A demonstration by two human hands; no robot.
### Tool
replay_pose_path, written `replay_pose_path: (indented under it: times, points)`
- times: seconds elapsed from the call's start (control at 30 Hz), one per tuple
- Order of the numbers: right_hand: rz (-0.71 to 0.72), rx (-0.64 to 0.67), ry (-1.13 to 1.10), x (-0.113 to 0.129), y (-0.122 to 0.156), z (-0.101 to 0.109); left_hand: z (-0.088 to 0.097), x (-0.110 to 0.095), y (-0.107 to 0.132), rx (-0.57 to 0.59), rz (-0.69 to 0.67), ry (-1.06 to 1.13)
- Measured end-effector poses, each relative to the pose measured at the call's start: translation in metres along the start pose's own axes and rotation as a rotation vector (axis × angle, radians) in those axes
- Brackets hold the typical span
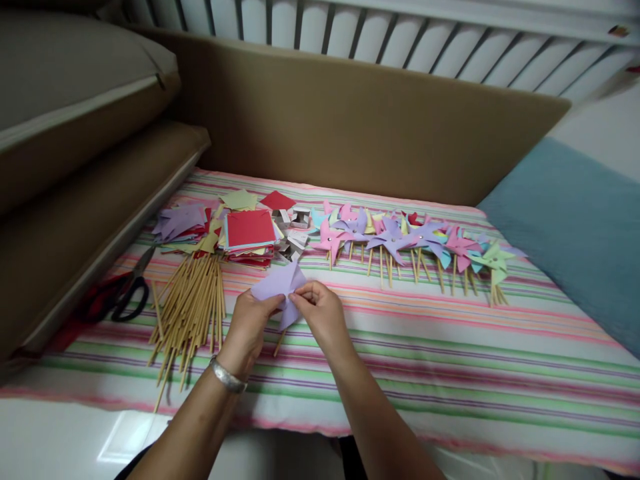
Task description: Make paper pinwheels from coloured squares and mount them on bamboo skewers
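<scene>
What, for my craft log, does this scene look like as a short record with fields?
left hand: pinches the lilac paper pinwheel near its centre
right hand: pinches the same pinwheel near its centre
single stick: shows below that pinwheel
picture left: bundle of sticks, scissors beside it
beyond hands: stacked paper squares, red on top
picture right: row of pinwheels on sticks
surface: striped cloth

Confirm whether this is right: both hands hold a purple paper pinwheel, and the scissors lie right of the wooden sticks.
Wrong side: the head view shows the scissors left of the wooden sticks. The left hand and right hand do hold the purple paper pinwheel.
</scene>
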State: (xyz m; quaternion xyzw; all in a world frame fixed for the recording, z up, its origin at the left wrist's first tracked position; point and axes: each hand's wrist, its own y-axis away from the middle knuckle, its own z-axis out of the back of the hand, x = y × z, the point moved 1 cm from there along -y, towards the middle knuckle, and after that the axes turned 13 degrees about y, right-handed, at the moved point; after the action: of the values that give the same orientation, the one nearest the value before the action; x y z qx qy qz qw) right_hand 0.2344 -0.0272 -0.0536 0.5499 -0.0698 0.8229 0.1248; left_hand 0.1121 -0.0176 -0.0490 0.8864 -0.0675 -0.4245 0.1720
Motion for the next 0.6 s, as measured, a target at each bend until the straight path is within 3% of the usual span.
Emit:
replay_pose_path:
  times: [0.13,0.27,0.33,0.47,0.6]
  points:
    - [-0.035,-0.07,-0.047,0.003,-0.007,0.017,0.002,-0.002,-0.002,-0.013,0.01,-0.03]
    - [-0.1,0.145,-0.231,0.0,-0.008,0.019,0.002,0.001,-0.002,0.022,0.045,-0.059]
    - [-0.1,0.189,-0.253,-0.003,-0.007,0.016,0.002,0.005,-0.002,0.041,0.066,-0.088]
    - [-0.137,0.151,-0.247,-0.007,-0.008,0.013,0.002,0.009,0.0,0.055,0.097,-0.091]
    - [-0.162,0.118,-0.313,-0.006,-0.009,0.014,-0.002,0.012,0.003,0.132,0.203,0.037]
